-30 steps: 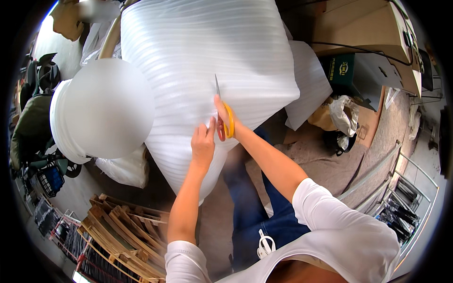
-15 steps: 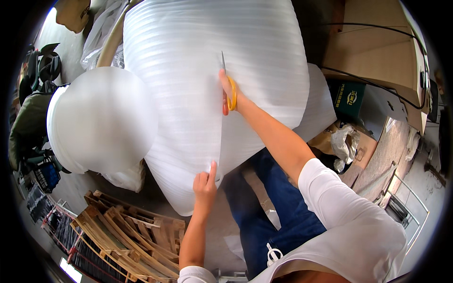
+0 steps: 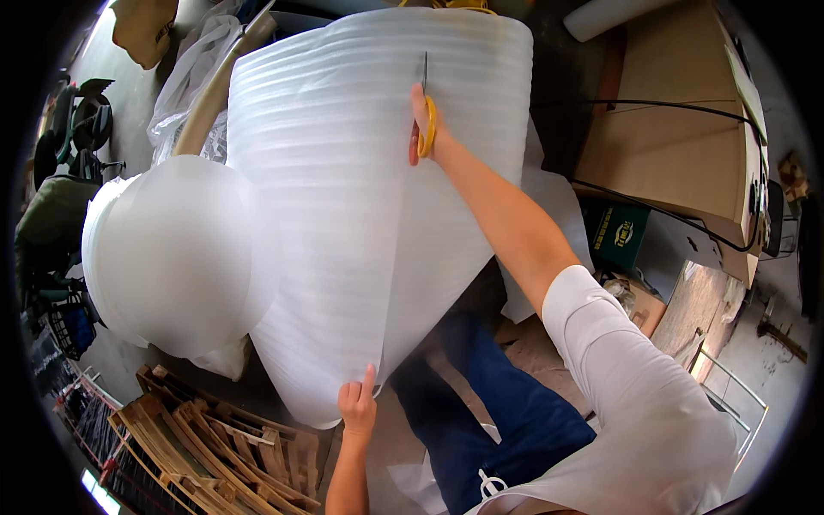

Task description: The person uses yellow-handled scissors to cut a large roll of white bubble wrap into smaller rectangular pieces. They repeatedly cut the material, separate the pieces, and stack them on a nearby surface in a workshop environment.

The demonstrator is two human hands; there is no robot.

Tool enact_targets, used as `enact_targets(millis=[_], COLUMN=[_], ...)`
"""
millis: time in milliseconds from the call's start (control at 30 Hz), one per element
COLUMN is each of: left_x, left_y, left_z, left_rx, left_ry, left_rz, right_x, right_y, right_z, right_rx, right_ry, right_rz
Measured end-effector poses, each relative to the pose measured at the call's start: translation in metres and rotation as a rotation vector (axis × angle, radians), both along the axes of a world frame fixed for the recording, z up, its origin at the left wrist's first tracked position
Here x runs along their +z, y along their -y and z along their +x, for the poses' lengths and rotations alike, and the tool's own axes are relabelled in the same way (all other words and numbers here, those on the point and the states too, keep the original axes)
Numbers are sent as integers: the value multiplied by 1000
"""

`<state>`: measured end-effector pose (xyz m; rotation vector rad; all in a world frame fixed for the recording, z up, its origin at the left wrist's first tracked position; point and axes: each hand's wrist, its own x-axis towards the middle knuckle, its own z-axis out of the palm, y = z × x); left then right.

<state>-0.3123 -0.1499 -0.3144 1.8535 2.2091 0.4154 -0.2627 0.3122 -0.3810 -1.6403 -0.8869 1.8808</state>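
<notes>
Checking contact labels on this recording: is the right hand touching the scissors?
Touching. The head view shows the right hand gripping the scissors, the yellow handle loop lying right against the skin.

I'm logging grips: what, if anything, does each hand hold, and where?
The right hand holds the scissors by their handles; the left hand is at the near edge of the foam sheet, its grip unclear.

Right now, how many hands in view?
2: the left hand at the lower edge of the white foam sheet, and the right hand higher in the picture, holding red-and-yellow scissors.
</notes>
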Motion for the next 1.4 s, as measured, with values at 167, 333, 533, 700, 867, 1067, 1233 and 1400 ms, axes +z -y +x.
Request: enact_targets(millis=[167,333,533,700,867,1067,1233,1400], left_x=[5,-11,-27,-30,-19,-5,-4,-8], left_y=[-39,-198,-341,-354,-357,-354,-351,-346], left_z=[18,25,3,-29,-58,-58,-62,-60], left_rx=[118,244,204,166,109,182,212,184], left_ry=[47,109,-115,-202,8,9,35,-22], left_rz=[-101,119,110,266,283,403,398,360], right_x=[12,28,46,64,67,54,65,60], right_y=[-29,-16,11,27,40,51,64,50], right_z=[-2,-4,-15,-25,-26,-8,0,-5], right_rx=[6,13,6,56,78,248,228,192], right_ry=[26,-16,7,15,17,68,-81,-98], right_rz=[54,28,5,129,183,246,-1,91])
